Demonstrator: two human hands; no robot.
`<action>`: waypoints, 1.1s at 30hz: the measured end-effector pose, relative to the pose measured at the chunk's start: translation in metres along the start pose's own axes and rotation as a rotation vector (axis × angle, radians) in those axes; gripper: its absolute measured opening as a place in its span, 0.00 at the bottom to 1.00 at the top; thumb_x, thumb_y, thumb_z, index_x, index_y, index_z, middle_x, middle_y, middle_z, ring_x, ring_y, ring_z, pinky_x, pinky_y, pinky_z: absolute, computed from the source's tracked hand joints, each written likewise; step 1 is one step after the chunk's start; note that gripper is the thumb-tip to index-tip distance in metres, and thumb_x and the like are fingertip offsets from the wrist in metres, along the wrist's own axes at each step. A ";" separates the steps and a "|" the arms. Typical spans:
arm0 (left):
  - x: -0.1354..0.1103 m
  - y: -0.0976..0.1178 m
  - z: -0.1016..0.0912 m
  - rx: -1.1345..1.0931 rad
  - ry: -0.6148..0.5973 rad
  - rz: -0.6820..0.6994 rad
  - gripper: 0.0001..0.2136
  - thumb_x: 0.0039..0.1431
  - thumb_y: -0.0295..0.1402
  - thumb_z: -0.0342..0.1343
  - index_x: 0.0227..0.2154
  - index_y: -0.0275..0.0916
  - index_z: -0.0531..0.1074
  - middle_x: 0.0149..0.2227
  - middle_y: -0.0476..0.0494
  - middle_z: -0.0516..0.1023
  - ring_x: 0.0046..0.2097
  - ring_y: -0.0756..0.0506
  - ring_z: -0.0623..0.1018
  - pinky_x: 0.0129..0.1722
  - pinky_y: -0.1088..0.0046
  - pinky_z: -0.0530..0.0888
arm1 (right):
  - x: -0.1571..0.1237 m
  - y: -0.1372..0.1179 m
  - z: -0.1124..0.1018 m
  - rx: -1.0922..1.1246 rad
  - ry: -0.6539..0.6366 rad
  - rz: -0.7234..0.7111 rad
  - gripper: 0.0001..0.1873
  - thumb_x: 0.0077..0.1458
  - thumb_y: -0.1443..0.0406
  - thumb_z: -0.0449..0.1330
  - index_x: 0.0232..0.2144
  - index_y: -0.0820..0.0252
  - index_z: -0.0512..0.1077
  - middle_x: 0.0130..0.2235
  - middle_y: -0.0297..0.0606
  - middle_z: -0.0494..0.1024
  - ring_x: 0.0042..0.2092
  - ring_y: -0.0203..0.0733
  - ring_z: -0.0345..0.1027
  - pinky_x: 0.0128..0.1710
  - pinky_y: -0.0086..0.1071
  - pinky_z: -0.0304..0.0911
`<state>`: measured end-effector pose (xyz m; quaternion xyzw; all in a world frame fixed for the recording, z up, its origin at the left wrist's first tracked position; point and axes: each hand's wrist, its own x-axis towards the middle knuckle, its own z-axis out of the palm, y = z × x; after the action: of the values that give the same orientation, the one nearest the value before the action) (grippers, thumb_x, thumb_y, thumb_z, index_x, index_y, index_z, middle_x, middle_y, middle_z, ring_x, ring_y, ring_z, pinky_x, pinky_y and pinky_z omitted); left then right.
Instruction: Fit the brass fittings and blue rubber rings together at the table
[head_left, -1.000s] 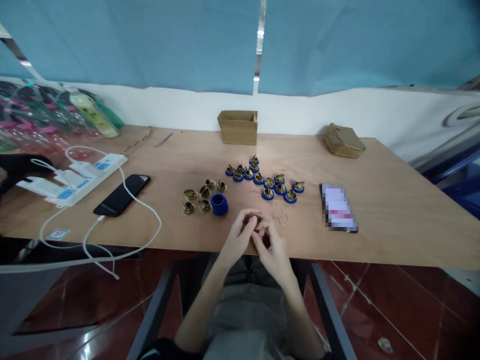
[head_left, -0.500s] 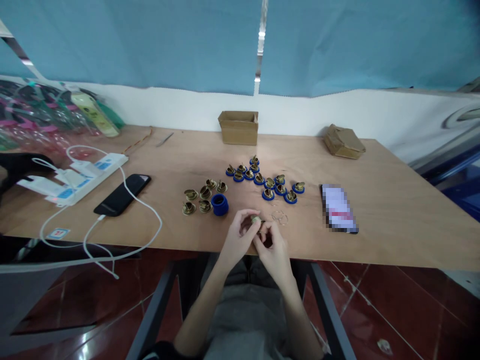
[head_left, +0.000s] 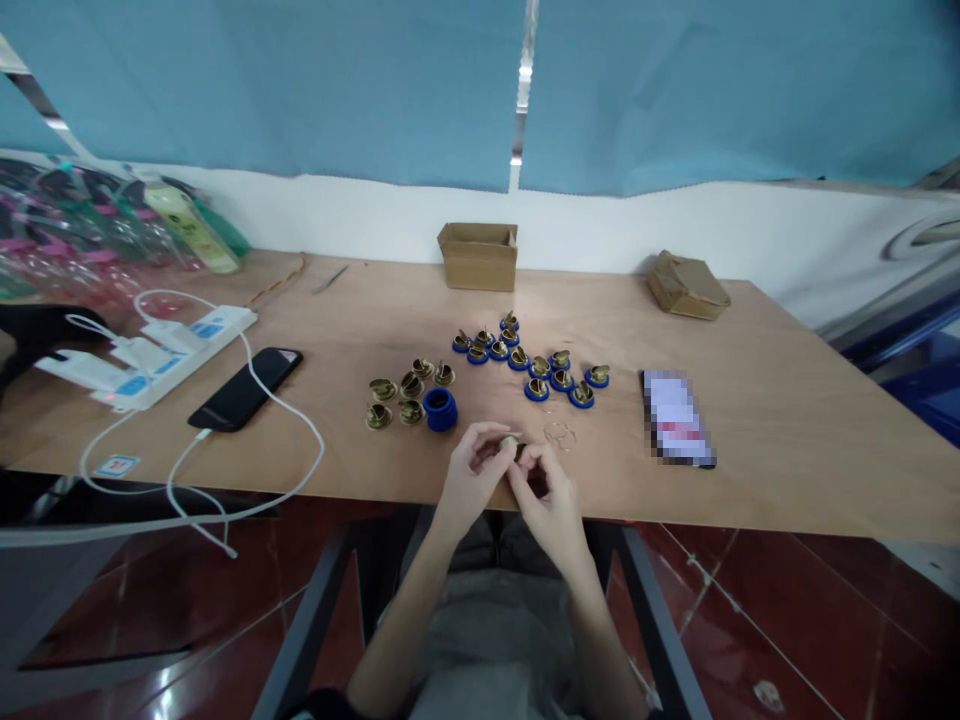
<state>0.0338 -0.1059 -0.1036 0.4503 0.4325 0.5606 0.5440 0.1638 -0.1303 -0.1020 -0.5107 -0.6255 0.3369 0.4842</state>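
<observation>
Close to the table's front edge, my left hand (head_left: pixel 474 474) and my right hand (head_left: pixel 547 492) meet, fingertips pinched on a small brass-coloured piece (head_left: pixel 513 443). Fingers cover most of it, so its full shape is hidden. Just left of my left hand stands a stack of blue rings (head_left: pixel 440 410). Beyond the stack lie several loose brass pieces with upright flaps (head_left: pixel 411 384). Farther off, several similar brass pieces seated in blue rings (head_left: pixel 561 378) form an uneven group. Thin wire-like rings (head_left: pixel 559 435) lie right beside my right hand's fingers.
A phone with a lit, pixelated screen (head_left: pixel 678 418) lies to the right. On the left are a black phone (head_left: pixel 246 388), a white power strip (head_left: pixel 187 345) with looping cables, and plastic bottles (head_left: pixel 112 240). An open cardboard box (head_left: pixel 480 262) and a brown package (head_left: pixel 688 285) stand behind.
Both hands stay in nearly the same place, with slight finger movement around the brass piece. The pieces on the table have not moved.
</observation>
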 end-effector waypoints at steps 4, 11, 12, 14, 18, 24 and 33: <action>0.000 0.000 -0.001 0.012 -0.013 0.015 0.09 0.57 0.35 0.64 0.38 0.39 0.74 0.44 0.40 0.83 0.47 0.44 0.82 0.51 0.66 0.77 | 0.002 -0.003 -0.001 0.011 -0.035 -0.021 0.10 0.66 0.62 0.57 0.32 0.56 0.70 0.31 0.33 0.73 0.32 0.38 0.68 0.34 0.30 0.62; -0.003 0.004 0.003 0.013 -0.022 0.002 0.09 0.55 0.35 0.66 0.37 0.38 0.74 0.43 0.39 0.83 0.46 0.43 0.82 0.47 0.67 0.78 | 0.005 -0.006 -0.002 -0.130 -0.009 -0.079 0.16 0.62 0.67 0.54 0.22 0.55 0.58 0.25 0.29 0.63 0.28 0.37 0.60 0.30 0.30 0.55; -0.003 0.004 0.003 0.011 -0.023 0.003 0.09 0.56 0.35 0.66 0.36 0.38 0.73 0.43 0.39 0.83 0.45 0.43 0.82 0.47 0.67 0.78 | 0.005 -0.005 -0.002 -0.147 -0.006 -0.087 0.16 0.62 0.67 0.54 0.22 0.54 0.57 0.25 0.29 0.62 0.28 0.37 0.59 0.29 0.31 0.55; -0.004 0.004 0.004 0.008 -0.030 0.004 0.09 0.57 0.36 0.65 0.36 0.39 0.73 0.43 0.38 0.84 0.45 0.43 0.82 0.47 0.66 0.78 | 0.005 -0.005 -0.002 -0.174 -0.002 -0.098 0.16 0.61 0.67 0.53 0.22 0.54 0.56 0.25 0.29 0.61 0.28 0.37 0.58 0.29 0.31 0.54; -0.003 0.002 0.005 0.014 -0.027 0.016 0.09 0.58 0.38 0.64 0.35 0.39 0.73 0.44 0.38 0.84 0.47 0.41 0.83 0.48 0.64 0.78 | 0.005 -0.005 -0.002 -0.166 -0.019 -0.103 0.16 0.63 0.66 0.54 0.23 0.54 0.56 0.26 0.30 0.62 0.28 0.37 0.59 0.29 0.31 0.54; -0.002 0.003 0.003 0.012 0.025 0.051 0.09 0.62 0.40 0.61 0.36 0.39 0.74 0.43 0.40 0.84 0.48 0.42 0.83 0.53 0.62 0.77 | -0.001 -0.001 -0.004 -0.043 -0.032 -0.047 0.19 0.69 0.60 0.52 0.24 0.55 0.60 0.26 0.30 0.63 0.29 0.38 0.60 0.30 0.32 0.55; -0.009 0.001 0.002 0.090 0.032 0.111 0.10 0.62 0.39 0.62 0.40 0.39 0.74 0.47 0.39 0.81 0.50 0.43 0.81 0.54 0.64 0.77 | 0.006 0.013 -0.024 0.028 -0.032 0.092 0.14 0.69 0.55 0.53 0.35 0.56 0.70 0.29 0.33 0.71 0.30 0.39 0.66 0.28 0.30 0.61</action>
<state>0.0358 -0.1146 -0.1024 0.4888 0.4403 0.5768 0.4843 0.1902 -0.1230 -0.1054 -0.5266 -0.6042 0.3757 0.4653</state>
